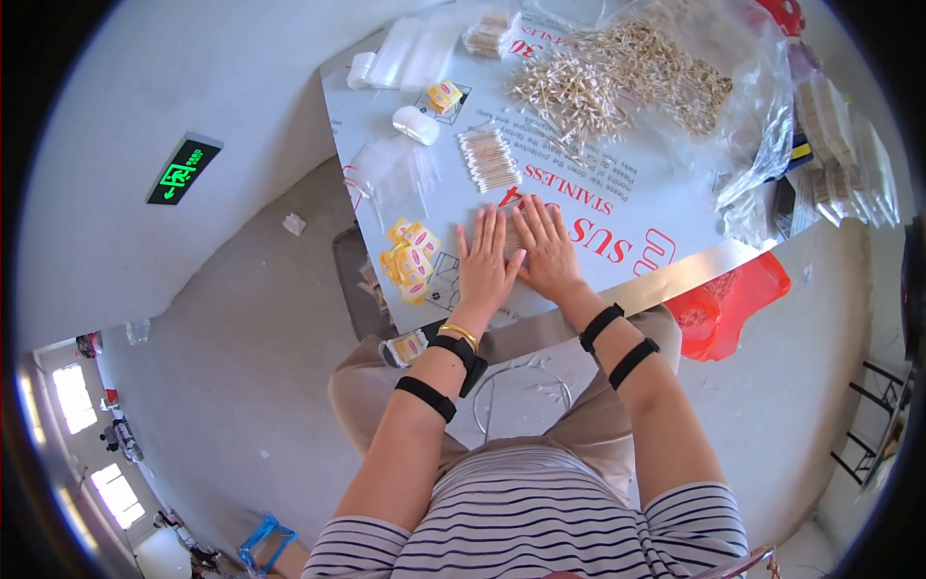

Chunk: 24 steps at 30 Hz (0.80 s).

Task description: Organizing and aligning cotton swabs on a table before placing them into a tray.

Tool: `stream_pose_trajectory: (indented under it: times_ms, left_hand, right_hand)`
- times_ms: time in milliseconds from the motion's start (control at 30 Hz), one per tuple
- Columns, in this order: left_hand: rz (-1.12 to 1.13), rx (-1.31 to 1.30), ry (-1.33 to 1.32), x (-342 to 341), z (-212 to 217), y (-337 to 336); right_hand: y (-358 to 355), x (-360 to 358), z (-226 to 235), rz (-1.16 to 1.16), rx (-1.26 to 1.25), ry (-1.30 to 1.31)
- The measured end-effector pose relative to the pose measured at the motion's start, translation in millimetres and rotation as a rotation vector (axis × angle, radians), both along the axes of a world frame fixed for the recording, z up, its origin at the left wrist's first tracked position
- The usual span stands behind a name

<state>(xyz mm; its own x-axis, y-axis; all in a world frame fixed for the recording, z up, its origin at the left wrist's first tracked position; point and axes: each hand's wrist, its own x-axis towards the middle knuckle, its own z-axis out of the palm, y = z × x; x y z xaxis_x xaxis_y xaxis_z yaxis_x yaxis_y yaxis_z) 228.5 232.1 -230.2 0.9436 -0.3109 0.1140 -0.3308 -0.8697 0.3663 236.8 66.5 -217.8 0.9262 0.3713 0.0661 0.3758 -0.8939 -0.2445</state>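
While hands (pixel 516 253) cover swabs, probably

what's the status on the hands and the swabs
Left hand and right hand flat, pressing a cotton swab bundle on the table. Yellow packets beside left hand. Nothing blocking.

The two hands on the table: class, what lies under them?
Both the left hand and right hand press flat on a small bundle of cotton swabs, visible between them. How many swabs lie beneath is covered.

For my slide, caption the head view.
Both hands, left and right, press flat on a swab bundle on the table.
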Motion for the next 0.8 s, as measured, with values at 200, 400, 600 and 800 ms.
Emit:
stream_pose_trajectory:
  times_ms: [200, 400, 600, 800]
  left_hand:
    - [0.111, -0.297, 0.062, -25.3, 21.0, 29.6]
    - [0.38, -0.251, 0.054, -116.9, 43.3, 134.0]
    - [0.741, -0.324, 0.177, -185.8, 9.4, 187.8]
    - [1.015, -0.694, 0.161, -172.1, -27.9, 178.4]
  right_hand:
    - [2.1, -2.4, -1.7, 0.005, 0.088, 0.007]
    - [8.8, -20.8, 3.0, 0.053, -0.041, 0.02]
    - [52.5, -87.3, 4.8, 0.184, -0.012, 0.091]
    - [92.1, -133.5, 3.2, 0.224, -0.009, 0.114]
